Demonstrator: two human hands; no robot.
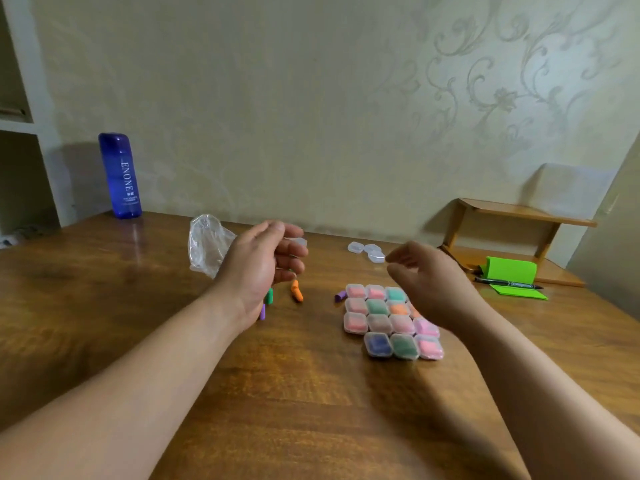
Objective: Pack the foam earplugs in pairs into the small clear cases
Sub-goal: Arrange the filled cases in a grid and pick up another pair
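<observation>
Two earplugs partly hidden, case blurred

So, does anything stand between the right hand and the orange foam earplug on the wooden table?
Nothing visible blocks it. Bare wooden table lies between the right hand and the orange foam earplug; only a loose purple foam earplug lies near that path, beside the packed clear cases.

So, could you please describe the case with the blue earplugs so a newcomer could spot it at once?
On the wooden table, find the block of filled clear cases partly under the right hand. Take its row nearest the person, which has three cases. The blue case is the left one, the only dark blue among pinks, greens and orange.
</observation>
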